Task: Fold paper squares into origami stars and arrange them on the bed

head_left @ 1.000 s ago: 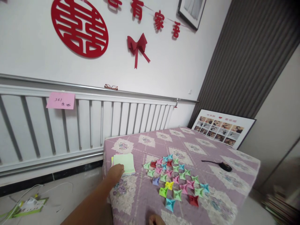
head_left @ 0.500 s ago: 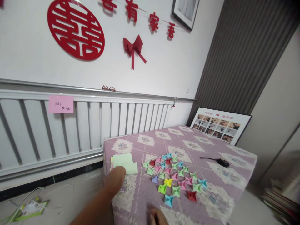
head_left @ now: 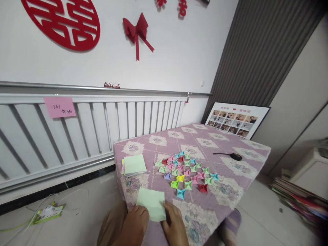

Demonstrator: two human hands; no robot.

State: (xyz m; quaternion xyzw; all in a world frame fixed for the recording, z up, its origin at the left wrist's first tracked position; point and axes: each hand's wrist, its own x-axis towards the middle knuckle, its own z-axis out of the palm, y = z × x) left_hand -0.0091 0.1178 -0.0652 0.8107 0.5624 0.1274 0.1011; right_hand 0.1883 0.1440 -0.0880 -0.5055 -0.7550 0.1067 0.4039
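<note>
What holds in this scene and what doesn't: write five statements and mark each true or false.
1. The left hand and right hand both touch the loose green sheet. True.
2. The top sheet of the paper stack is red. False: it is pale green.
3. The pink note hangs at the radiator. True.
4. The black spoon-like object lies among the folded paper pieces. False: it lies apart, to their right.
5. The glasses lie on the purple cover. False: they rest above the radiator.
</note>
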